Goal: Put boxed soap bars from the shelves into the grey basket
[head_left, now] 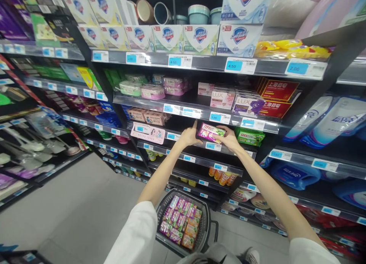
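Observation:
A purple and green wrapped soap pack [211, 132] sits at the front of a middle shelf bay. My right hand [229, 139] grips its right end, fingers over the top and side. Just left of the pack is my left hand [188, 136], open, its index finger stretched up and thumb apart, with a small gap to the wrapper. Green soap packs [249, 136] lie on the same shelf, right of my right hand. Below my arms stands a dark grey shopping basket [206, 222] holding several rows of purple packs [178, 218] and orange packs [191, 230].
Shelf edges with price tags [192, 112] run above and below my hands. Boxed soaps [223, 99] stand on the shelf above; pink packs [154, 117] sit to the left. Blue detergent bottles [294, 174] are at right. Grey floor [85, 203] extends left of the basket.

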A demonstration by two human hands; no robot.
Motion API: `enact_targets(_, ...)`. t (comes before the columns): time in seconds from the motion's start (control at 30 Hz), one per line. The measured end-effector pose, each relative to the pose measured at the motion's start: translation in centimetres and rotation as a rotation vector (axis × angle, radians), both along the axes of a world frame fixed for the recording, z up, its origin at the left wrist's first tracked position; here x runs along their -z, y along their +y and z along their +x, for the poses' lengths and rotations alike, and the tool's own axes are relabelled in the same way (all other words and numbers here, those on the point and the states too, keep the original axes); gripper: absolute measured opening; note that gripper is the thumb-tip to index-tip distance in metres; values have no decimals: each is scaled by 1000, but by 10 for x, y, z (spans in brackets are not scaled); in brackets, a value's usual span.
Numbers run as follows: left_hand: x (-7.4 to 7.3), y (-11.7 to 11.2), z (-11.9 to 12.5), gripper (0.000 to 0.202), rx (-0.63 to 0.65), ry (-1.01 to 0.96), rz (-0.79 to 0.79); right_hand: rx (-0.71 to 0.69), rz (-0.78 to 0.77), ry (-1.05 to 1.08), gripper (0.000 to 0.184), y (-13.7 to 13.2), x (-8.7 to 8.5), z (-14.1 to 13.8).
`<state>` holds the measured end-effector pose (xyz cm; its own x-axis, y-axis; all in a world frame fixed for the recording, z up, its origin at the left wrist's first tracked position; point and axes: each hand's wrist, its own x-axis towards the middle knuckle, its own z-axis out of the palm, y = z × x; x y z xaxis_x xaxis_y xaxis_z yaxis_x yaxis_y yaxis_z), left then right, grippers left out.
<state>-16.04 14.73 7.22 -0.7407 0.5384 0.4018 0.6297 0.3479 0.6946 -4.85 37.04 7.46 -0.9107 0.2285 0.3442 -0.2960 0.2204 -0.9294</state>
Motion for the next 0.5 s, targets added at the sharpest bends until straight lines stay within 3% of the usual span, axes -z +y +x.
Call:
enact_targets(0.1, 4, 1, -5, 122, -61, 42, -169, -11, 0, -32, 82, 1, 0, -2)
enact_targets(0.33, -9, 23, 3, 124, -118, 65, -225, 47, 64, -48, 86, 4, -3, -9)
enact_targets(0.4, -16, 28, 5, 111, -132, 64, -292, 76, 172, -50, 83, 6, -8, -14)
enact_targets(0.5, -24, 36, 10, 81, -130, 63, -397, 230, 569, -29, 72, 16, -21, -23)
